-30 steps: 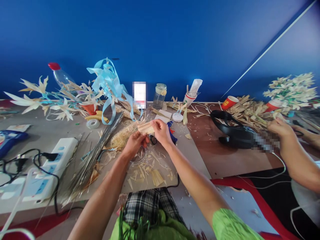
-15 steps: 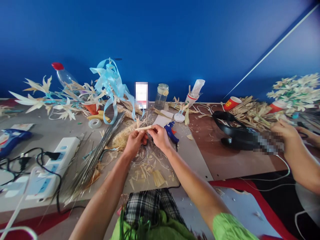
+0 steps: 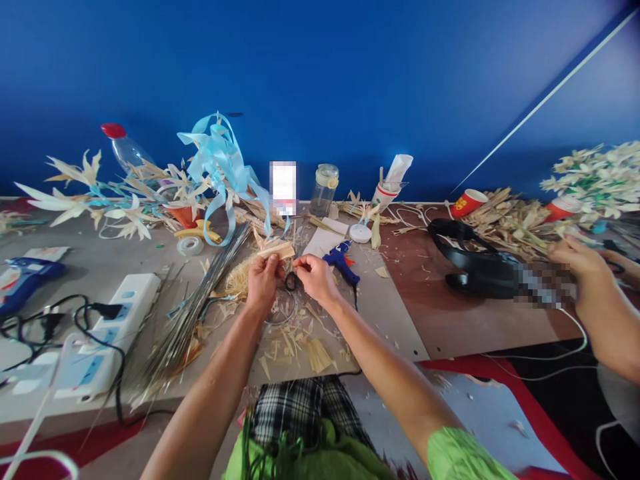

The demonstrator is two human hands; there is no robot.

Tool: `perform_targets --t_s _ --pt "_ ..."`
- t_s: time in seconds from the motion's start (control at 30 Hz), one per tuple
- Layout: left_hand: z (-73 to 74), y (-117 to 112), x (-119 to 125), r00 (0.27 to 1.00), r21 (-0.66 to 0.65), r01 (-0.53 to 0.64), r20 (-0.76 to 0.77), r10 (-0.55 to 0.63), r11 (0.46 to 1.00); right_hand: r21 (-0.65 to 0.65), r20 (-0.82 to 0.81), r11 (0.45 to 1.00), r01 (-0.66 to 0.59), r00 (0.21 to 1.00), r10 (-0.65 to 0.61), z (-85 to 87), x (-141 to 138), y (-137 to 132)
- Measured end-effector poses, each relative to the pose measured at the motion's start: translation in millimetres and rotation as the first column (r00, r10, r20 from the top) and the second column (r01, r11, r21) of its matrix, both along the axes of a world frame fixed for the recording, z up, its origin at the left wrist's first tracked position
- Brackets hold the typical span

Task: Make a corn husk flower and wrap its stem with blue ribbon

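Note:
My left hand [image 3: 263, 277] is closed on a pale strip of dried corn husk [image 3: 284, 251], which points to the right above the littered tabletop. Just right of it, my right hand [image 3: 316, 277] has its thumb and fingertips pinched together, apart from the strip's end. Whether anything small is in that pinch cannot be made out. Black rings like scissor handles [image 3: 291, 281] show between the two hands; the rest of that tool is hidden. Husk scraps [image 3: 317, 355] lie below the hands. Close behind my right hand is a blue glue gun [image 3: 343, 261].
Left are thin wires [image 3: 197, 310], a white power strip [image 3: 117, 327] and another glue gun [image 3: 33, 277]. Husk flowers [image 3: 133, 217], blue ribbon [image 3: 215, 157] and a glass jar [image 3: 324, 190] stand behind. At right, another person's hand [image 3: 583, 267] is near a black headset [image 3: 470, 267].
My hands have parted: the right has let go of the husk strip and moved slightly right and down. The strip, still in my left hand, now turns its broad side to view.

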State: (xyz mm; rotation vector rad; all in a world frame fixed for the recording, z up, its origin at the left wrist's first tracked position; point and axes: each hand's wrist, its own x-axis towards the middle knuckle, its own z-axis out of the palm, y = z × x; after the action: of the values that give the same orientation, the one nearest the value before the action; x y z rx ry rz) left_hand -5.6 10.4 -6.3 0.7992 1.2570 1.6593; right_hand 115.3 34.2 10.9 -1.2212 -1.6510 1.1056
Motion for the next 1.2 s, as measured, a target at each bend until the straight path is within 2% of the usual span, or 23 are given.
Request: perform_targets --t_s 0.13,0.2,0.27,0.33,0.4,0.5,0.57,0.97,1.2 --pt "-0.5 2.5 -6.2 0.999 0.037 -0.027 0.026 0.026 0.999 0.036 -0.025 0.999 0.033 0.999 -0.032 -0.4 5.7 -0.7" --pt "-1.1 2.6 -6.2 1.0 0.044 -0.013 0.015 0.013 0.999 0.094 0.08 0.995 0.016 0.997 -0.023 4.0 12.1 -1.6" --pt "-1.1 2.2 -4.7 1.0 0.045 -0.009 0.002 0.009 0.999 0.167 0.29 0.986 -0.026 0.957 -0.024 9.7 19.0 -3.9" --pt "-0.2 1.6 -3.2 1.0 0.043 -0.021 -0.013 0.021 0.999 0.213 0.526 0.974 -0.08 0.849 -0.045 14.7 24.3 -7.7" --pt "1.1 1.1 -2.5 0.999 0.041 -0.035 -0.024 0.036 0.999 0.211 0.715 0.968 -0.134 0.697 -0.06 17.7 26.4 -12.1" --pt "2.2 1.0 -2.8 0.998 0.037 -0.041 -0.038 0.042 0.998 0.167 0.857 0.969 -0.18 0.513 -0.053 19.2 23.3 -16.6" --pt "1.6 1.4 -3.4 0.998 0.035 -0.043 -0.039 0.044 0.998 0.154 0.887 0.971 -0.185 0.458 -0.053 19.8 19.3 -16.9" --pt "-4.4 4.5 -5.8 0.998 0.036 -0.06 -0.028 0.061 0.998 0.087 0.901 0.978 -0.188 0.433 0.003 25.0 1.6 -17.4" --pt "-4.2 4.0 -5.9 0.997 0.029 -0.069 -0.018 0.069 0.997 0.036 0.872 0.987 -0.158 0.487 0.046 25.3 -1.5 -10.7"
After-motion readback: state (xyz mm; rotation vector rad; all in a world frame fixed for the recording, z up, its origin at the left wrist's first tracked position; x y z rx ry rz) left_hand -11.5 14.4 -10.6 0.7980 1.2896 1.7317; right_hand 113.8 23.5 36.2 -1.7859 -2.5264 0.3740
